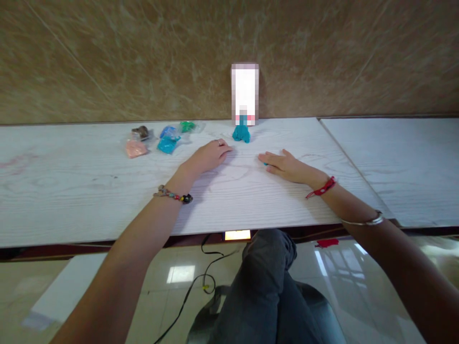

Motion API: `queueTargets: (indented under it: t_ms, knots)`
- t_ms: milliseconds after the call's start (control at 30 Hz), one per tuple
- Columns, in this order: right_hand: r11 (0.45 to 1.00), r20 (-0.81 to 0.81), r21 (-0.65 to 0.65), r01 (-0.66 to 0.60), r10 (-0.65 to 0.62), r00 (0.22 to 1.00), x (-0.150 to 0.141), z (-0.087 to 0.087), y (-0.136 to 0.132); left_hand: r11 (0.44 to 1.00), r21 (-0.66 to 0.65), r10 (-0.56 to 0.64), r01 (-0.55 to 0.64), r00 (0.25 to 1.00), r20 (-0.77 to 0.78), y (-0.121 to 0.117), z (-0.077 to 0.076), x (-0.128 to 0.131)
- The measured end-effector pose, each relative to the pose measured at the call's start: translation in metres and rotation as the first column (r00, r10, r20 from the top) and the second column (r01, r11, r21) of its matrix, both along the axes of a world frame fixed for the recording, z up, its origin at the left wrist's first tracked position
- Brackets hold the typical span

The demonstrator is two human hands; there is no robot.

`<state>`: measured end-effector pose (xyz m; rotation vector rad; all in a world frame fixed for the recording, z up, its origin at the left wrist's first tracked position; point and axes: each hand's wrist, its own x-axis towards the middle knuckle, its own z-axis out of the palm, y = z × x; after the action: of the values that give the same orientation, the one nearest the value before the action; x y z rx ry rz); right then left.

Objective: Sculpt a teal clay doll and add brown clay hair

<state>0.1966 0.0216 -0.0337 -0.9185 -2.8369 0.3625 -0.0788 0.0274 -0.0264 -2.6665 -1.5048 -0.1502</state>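
Note:
A teal clay shape (241, 134) stands near the back of the white table, in front of a glowing blurred screen. My left hand (214, 154) rests on the tabletop just left of it and nearer to me, fingers loosely stretched and nothing visible in them. To the right, my right hand (283, 165) lies low over the table with fingers spread. A tiny bit of teal clay (265, 164) shows at its fingertips, between the fingers and the thumb; most of that bit is hidden.
At the back left lie clear packets of clay: pink (136, 148), brown (140, 132), blue (168, 144) and green (187, 126). The bright screen (245, 91) leans on the marbled wall. A seam (353, 162) crosses the table at right. A black cable (193, 286) trails on the floor.

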Motion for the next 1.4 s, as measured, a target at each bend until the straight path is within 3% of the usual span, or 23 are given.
queueTargets:
  t_ms: [133,367,700,867,1400]
  knots:
    - [1.000,-0.058,-0.016,-0.014,0.013,0.998,0.006,0.001,0.005,1.000,-0.028,0.009,-0.008,1.000,0.016,0.000,0.000,0.000]
    - [0.996,-0.212,0.048,0.071,-0.060,0.975,-0.001,0.003,0.003,1.000,-0.020,0.002,-0.001,0.999,0.034,0.001,-0.001,-0.001]
    - [0.980,-0.157,0.200,-0.021,0.054,0.986,-0.007,-0.003,0.003,1.000,-0.010,-0.003,0.003,1.000,0.020,0.000,0.000,0.001]
    - [0.967,-0.090,0.255,-0.010,0.034,0.995,-0.009,-0.002,-0.002,1.000,-0.012,-0.002,0.002,1.000,0.013,0.000,0.001,0.002]
    - [0.969,-0.089,0.242,0.051,-0.030,0.996,-0.012,-0.007,-0.006,1.000,-0.012,0.000,0.000,0.999,0.032,-0.002,0.001,0.000]
